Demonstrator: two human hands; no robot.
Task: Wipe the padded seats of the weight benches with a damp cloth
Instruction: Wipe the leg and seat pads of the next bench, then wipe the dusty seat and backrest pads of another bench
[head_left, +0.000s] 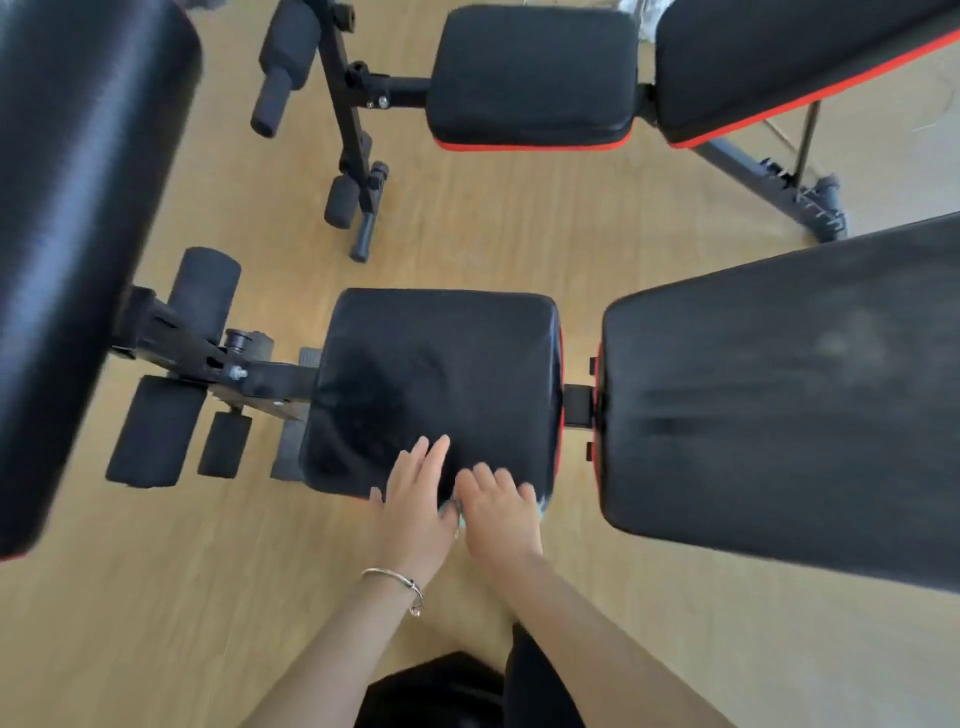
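No readable text, labels or numbers anywhere.

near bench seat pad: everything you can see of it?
Black padded seat, rounded rectangle, vinyl-looking, red trim on its right edge. Darker, wet-looking patch left of centre. Sits on a black frame between foam rollers and backrest. The left hand rests flat on its near edge; right hand presses a pale cloth there.

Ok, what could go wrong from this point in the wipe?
1. The cloth sits at the near edge of the seat, mostly hidden under the right hand; it could slide off onto the floor.
2. Both hands are at that edge, the left hand flat on the seat, so the far half may get missed.
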